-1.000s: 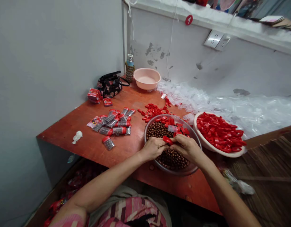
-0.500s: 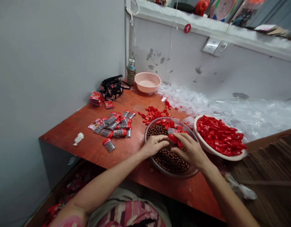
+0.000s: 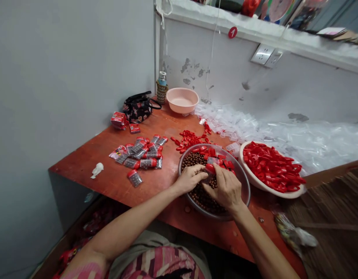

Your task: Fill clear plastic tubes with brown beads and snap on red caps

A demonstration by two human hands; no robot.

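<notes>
A metal bowl point(image 3: 246, 186) near the table's front edge holds brown beads point(image 3: 193, 159), red caps and a clear case point(image 3: 213, 160). Over its middle, my left hand point(image 3: 192, 179) pinches a small clear container with a red cap point(image 3: 209, 168). My right hand point(image 3: 227, 186) is closed around the cap end of that same container, fingertips on the red part. Most of the container's body is hidden by the fingers. Left of the bowl lies a pile of filled, red-capped containers point(image 3: 148, 162). Loose red caps point(image 3: 189, 140) lie behind the bowl.
To the right stands a white basin point(image 3: 241, 153) heaped with red caps point(image 3: 269, 166). Clear plastic cases point(image 3: 307, 141) cover the back right. A pink basin point(image 3: 182, 100), a bottle point(image 3: 162, 87), a floral bag point(image 3: 137, 110) and a crumpled tissue point(image 3: 97, 170) are also on the table point(image 3: 86, 155).
My right hand has shifted left and closed in on the red cap, nearer my left hand. My left hand has barely moved. More of the bowl's right side now shows.
</notes>
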